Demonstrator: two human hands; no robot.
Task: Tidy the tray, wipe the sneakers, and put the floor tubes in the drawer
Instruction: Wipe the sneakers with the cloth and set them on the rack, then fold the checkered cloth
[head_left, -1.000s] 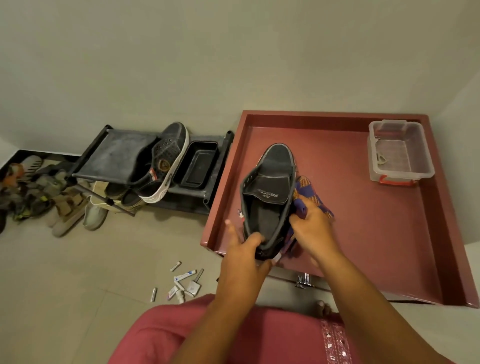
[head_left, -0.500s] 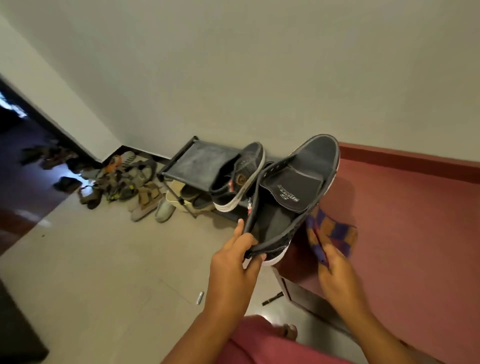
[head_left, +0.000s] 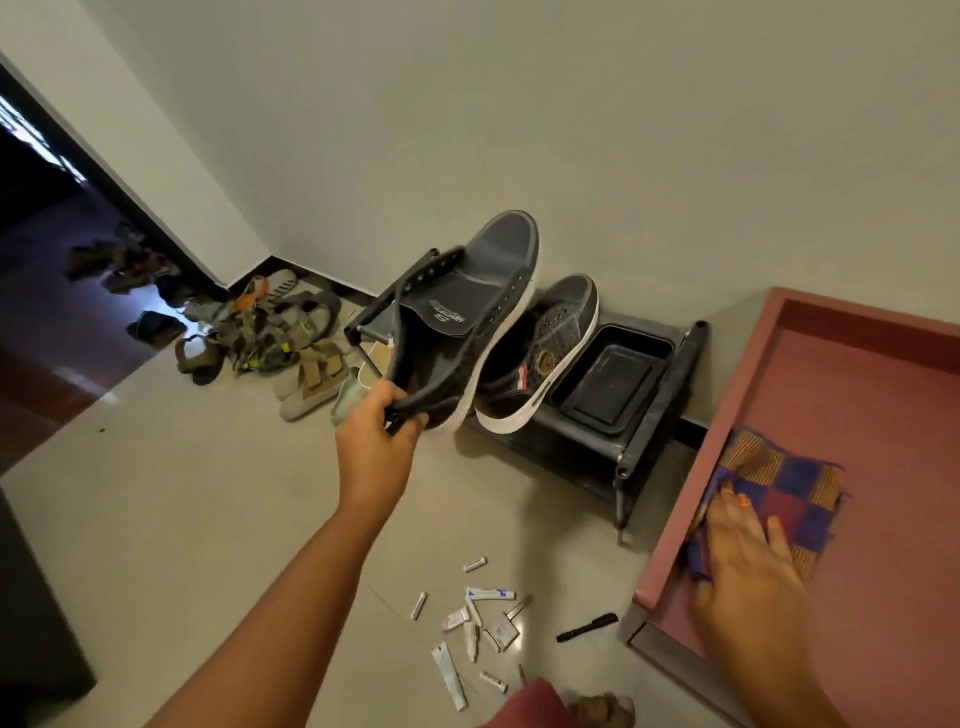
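Note:
My left hand grips the heel of a dark grey sneaker and holds it out over the low black shoe rack. On the rack leans the matching second sneaker, beside a black plastic tray. My right hand presses a checked blue, red and orange cloth onto the left edge of the reddish-brown tabletop. Several small white tubes and a black marker lie scattered on the floor below.
A heap of sandals and slippers lies in the corner by a dark doorway. The pale tiled floor stretches between me and the rack. A dark piece of furniture stands at the left edge.
My left hand carried the sneaker off the tabletop and out towards the shoe rack. My right hand left the shoe and set the cloth down on the tabletop. The view swung left.

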